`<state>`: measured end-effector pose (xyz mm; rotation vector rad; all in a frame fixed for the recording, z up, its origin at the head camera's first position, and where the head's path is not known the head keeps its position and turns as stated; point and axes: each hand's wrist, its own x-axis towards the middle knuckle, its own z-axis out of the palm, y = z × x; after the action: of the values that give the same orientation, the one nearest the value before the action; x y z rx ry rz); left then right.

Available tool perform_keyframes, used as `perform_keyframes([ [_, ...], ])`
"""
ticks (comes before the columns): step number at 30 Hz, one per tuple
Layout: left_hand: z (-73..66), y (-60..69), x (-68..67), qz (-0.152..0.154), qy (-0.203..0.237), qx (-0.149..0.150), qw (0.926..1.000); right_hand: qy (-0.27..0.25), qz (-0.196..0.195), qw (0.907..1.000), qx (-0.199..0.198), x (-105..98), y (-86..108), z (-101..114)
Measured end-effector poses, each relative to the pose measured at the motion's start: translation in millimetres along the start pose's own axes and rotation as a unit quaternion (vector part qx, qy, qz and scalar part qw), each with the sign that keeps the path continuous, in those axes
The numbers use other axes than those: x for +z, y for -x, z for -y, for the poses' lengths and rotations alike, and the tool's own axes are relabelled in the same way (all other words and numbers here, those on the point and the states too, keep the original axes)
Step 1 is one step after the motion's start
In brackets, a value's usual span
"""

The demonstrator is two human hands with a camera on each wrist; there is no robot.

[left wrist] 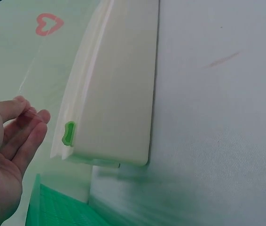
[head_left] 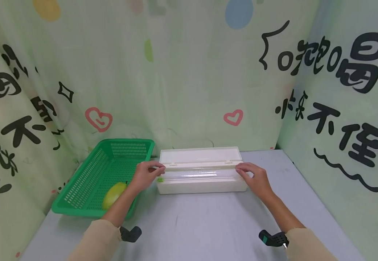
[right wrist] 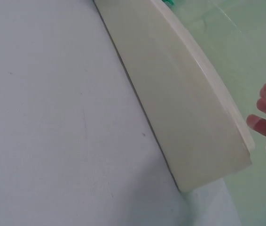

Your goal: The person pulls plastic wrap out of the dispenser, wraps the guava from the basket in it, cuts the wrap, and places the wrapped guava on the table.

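Note:
A long white box [head_left: 202, 187] lies across the table with its lid [head_left: 200, 156] raised at the back and a roll of clear film [head_left: 192, 175] inside. The left hand [head_left: 146, 175] pinches the film's edge above the box's left end; in the left wrist view this hand [left wrist: 15, 141] has thumb and fingertips together on the clear film [left wrist: 27, 75], beside the green slider [left wrist: 68, 133]. The right hand [head_left: 255, 178] pinches the film at the box's right end. In the right wrist view its fingers [right wrist: 264, 125] show beyond the box [right wrist: 180, 103].
A green basket [head_left: 78, 181] stands to the left of the box, holding a yellow-green fruit [head_left: 113, 195] partly behind the left forearm. The pale table [head_left: 202, 224] extends in front of the box. A printed curtain [head_left: 182, 90] hangs behind and at both sides.

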<state>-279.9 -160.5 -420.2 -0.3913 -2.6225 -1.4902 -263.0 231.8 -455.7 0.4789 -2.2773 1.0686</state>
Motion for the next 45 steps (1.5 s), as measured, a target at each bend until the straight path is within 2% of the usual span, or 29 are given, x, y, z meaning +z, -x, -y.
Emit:
perform_keyframes([
  [6,0.8,1.2,-1.5,0.000,0.005,0.008,1.0000,0.004,-0.006,0.9999,0.013,0.1,0.0,4.0],
  [15,-1.4,0.6,-4.4,-0.006,0.014,0.010,0.9998,-0.010,-0.018,0.9998,-0.002,-3.2,-8.4,6.5],
  [21,-2.9,-1.7,-6.1,0.003,0.016,0.011,0.9998,-0.009,-0.013,0.9997,0.020,-5.9,-12.4,8.6],
  [29,-3.2,-1.9,-7.2,-0.006,0.034,0.039,0.9986,0.000,-0.008,0.9994,0.034,-8.2,-15.4,12.5],
  [35,-2.0,-1.9,-8.5,-0.001,0.052,0.040,0.9979,-0.003,-0.009,0.9993,0.035,-10.4,-16.0,16.5],
  [39,-9.7,0.6,-9.5,0.003,0.046,0.039,0.9982,-0.010,-0.015,0.9990,0.041,-12.0,-16.8,16.9],
  [45,-37.0,15.2,-17.6,0.007,0.054,0.038,0.9978,-0.013,-0.009,0.9988,0.046,-12.3,-18.4,16.4],
])
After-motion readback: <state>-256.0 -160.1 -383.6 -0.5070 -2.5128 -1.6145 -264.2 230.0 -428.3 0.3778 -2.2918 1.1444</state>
